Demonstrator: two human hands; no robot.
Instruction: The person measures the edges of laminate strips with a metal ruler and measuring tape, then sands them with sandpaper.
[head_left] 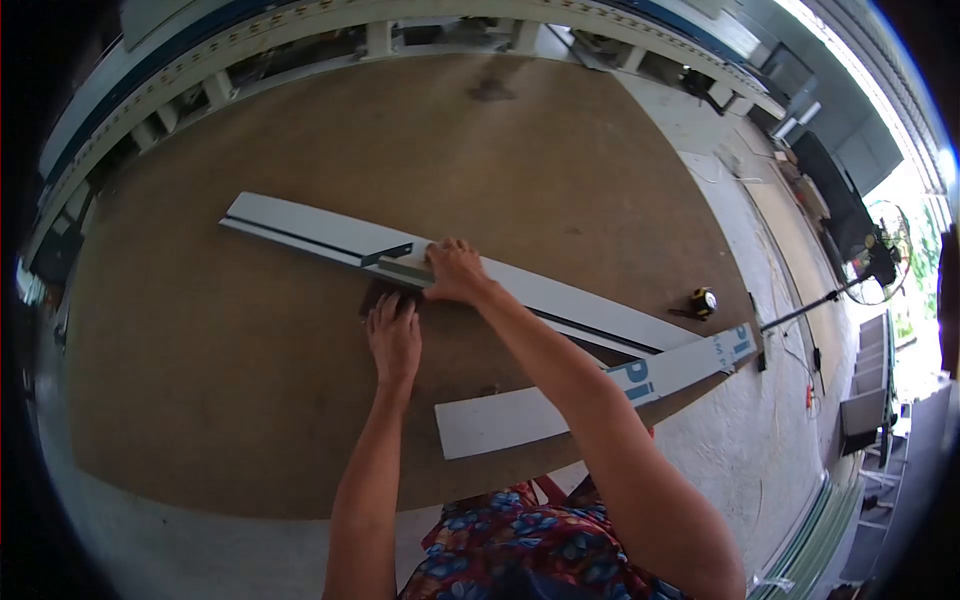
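Note:
A long white board [570, 292] with a black groove along its near side lies slantwise on the brown tabletop. My right hand [457, 272] presses down on it, fingers curled around one end of a thin grey-green strip [405, 271]. Just left of that hand, a black angled piece [388, 254] with a hole near its tip rests on the board. My left hand [394, 340] is at the board's near edge. Its fingers are stretched out and slightly apart, the tips touching a dark brown block [378, 292] that is partly hidden.
A second white board [500, 424] with blue lettering lies nearer me and overlaps the long board's right end. Beyond them is a yellow-black tape measure [704, 302]. A large machine frame [380, 40] borders the table's far side. A stand fan [880, 262] stands at right.

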